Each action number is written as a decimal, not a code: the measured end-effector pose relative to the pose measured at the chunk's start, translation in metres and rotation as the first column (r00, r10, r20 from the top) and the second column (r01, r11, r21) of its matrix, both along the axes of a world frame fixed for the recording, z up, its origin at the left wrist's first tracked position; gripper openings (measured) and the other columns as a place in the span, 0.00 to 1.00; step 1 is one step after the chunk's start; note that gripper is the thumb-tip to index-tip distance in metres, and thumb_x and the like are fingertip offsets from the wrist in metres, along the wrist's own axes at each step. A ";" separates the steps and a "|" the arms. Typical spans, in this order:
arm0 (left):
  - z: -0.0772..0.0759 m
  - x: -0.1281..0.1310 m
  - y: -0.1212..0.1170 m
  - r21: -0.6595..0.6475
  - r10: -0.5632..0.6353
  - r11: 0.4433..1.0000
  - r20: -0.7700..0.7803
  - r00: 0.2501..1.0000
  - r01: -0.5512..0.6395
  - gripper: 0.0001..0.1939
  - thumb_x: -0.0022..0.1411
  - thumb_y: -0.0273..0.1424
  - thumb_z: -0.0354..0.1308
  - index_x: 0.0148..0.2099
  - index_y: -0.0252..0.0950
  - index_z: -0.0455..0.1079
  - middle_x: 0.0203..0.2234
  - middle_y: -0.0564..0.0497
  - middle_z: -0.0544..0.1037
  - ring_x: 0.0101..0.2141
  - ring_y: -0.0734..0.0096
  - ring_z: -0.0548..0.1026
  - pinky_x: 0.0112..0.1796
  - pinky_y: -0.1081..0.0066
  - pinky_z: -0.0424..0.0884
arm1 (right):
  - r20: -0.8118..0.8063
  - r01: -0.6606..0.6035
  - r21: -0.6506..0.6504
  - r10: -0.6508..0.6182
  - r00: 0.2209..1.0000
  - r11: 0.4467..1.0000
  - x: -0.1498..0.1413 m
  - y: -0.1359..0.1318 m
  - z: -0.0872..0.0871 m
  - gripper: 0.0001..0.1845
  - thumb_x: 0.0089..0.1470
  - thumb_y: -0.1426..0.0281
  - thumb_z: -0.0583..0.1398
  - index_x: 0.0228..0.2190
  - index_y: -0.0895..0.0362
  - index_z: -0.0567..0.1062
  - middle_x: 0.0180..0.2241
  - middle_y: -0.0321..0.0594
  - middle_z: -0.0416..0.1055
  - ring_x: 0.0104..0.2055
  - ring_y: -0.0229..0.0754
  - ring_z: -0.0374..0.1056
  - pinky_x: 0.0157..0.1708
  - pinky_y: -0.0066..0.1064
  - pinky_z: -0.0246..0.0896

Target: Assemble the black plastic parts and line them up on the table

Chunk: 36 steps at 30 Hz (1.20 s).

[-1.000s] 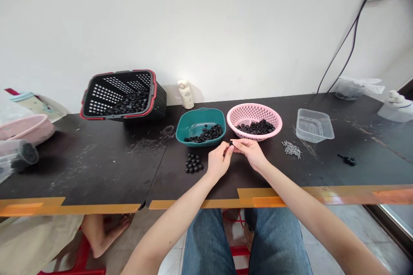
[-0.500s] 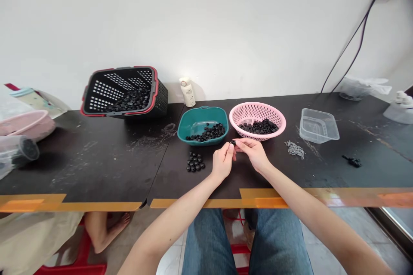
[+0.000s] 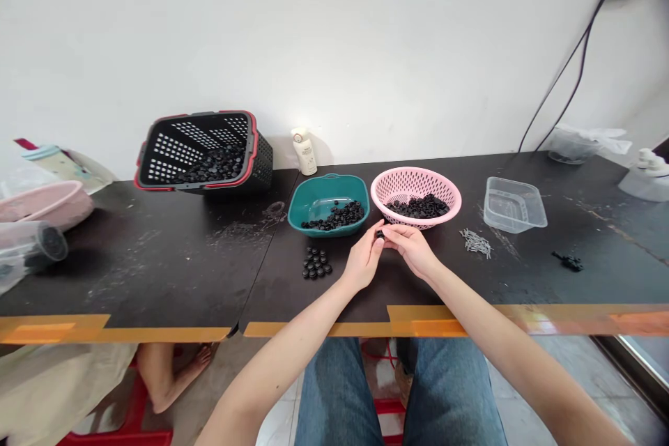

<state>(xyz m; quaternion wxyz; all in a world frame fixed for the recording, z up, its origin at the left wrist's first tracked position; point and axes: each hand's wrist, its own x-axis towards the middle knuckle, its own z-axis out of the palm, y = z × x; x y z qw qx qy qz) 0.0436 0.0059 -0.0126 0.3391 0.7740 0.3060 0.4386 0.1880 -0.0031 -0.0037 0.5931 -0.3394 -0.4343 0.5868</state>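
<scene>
Head view. The left hand (image 3: 364, 259) and right hand (image 3: 412, 251) meet just above the desk (image 3: 157, 279), close in front of the body. The fingers (image 3: 375, 228) of both hands are closed at the tips on one small black piece (image 3: 380, 234), too small to make out its shape. Held up this way, it looks easy for both hands to work on.

Just beyond the right fingertips sits a pink colander (image 3: 415, 171) with a heap of black pieces (image 3: 418, 206). Beside it, a teal tray (image 3: 328, 180) holds a thinner spread of black pieces (image 3: 333, 216). Nearer the left hand, a tight black cluster (image 3: 315, 263) rests on the bare desk, apparently kept apart from both lots. Grey screws (image 3: 475, 244) lie further right, near a clear plastic tub (image 3: 515, 205).
</scene>
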 end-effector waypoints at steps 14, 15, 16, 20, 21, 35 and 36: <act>-0.005 0.000 0.004 -0.021 0.082 0.996 -0.084 0.993 -0.084 0.16 0.69 0.38 0.42 0.50 0.36 0.64 0.38 0.47 0.78 0.37 0.68 0.77 0.40 0.69 0.71 | 0.346 0.172 0.248 -0.253 0.904 0.953 0.001 0.004 -0.005 0.13 0.49 0.59 0.63 0.36 0.50 0.81 0.32 0.38 0.64 0.37 0.40 0.62 0.40 0.36 0.63; -0.005 0.000 0.004 -0.027 0.088 0.996 -0.069 0.994 -0.090 0.15 0.68 0.38 0.43 0.47 0.36 0.65 0.35 0.48 0.78 0.34 0.69 0.77 0.37 0.71 0.71 | 0.368 0.172 0.273 -0.268 0.890 0.947 0.001 0.003 -0.005 0.14 0.50 0.58 0.62 0.37 0.49 0.80 0.33 0.38 0.63 0.38 0.41 0.62 0.41 0.36 0.62; -0.005 0.000 0.003 -0.034 0.095 0.995 -0.046 0.994 -0.096 0.15 0.68 0.39 0.44 0.44 0.35 0.66 0.33 0.49 0.78 0.32 0.70 0.77 0.36 0.72 0.71 | 0.381 0.170 0.286 -0.274 0.883 0.943 0.001 0.003 -0.005 0.15 0.52 0.57 0.60 0.39 0.49 0.80 0.35 0.39 0.63 0.39 0.42 0.62 0.42 0.36 0.62; -0.008 0.001 0.003 -0.070 0.116 0.991 0.046 0.992 -0.113 0.15 0.66 0.39 0.46 0.37 0.35 0.68 0.27 0.51 0.78 0.24 0.74 0.76 0.30 0.75 0.71 | 0.323 0.048 0.241 -0.127 0.938 0.969 -0.003 -0.002 -0.002 0.24 0.56 0.53 0.54 0.49 0.50 0.73 0.46 0.43 0.67 0.46 0.44 0.64 0.42 0.35 0.63; -0.009 0.001 0.003 -0.067 0.120 0.991 0.048 0.992 -0.116 0.14 0.66 0.39 0.47 0.37 0.35 0.68 0.25 0.51 0.78 0.23 0.74 0.75 0.28 0.75 0.70 | 0.306 -0.027 0.212 -0.040 0.951 0.977 -0.005 -0.003 -0.001 0.26 0.55 0.52 0.55 0.51 0.50 0.71 0.48 0.43 0.67 0.45 0.44 0.64 0.40 0.34 0.63; -0.006 -0.003 -0.002 0.033 0.146 0.989 -0.085 0.986 -0.144 0.14 0.65 0.36 0.48 0.29 0.36 0.66 0.18 0.54 0.76 0.21 0.73 0.74 0.29 0.73 0.68 | 0.171 -0.209 0.049 0.198 0.965 0.977 -0.014 -0.010 -0.003 0.19 0.51 0.58 0.61 0.43 0.53 0.75 0.38 0.39 0.75 0.24 0.33 0.57 0.23 0.26 0.50; -0.006 -0.003 -0.002 0.042 0.150 0.988 -0.087 0.985 -0.147 0.14 0.65 0.36 0.48 0.29 0.36 0.66 0.18 0.54 0.76 0.21 0.73 0.74 0.29 0.73 0.68 | 0.162 -0.214 0.050 0.203 0.966 0.976 -0.014 -0.011 -0.003 0.18 0.51 0.59 0.62 0.43 0.53 0.75 0.39 0.39 0.75 0.24 0.33 0.57 0.23 0.26 0.50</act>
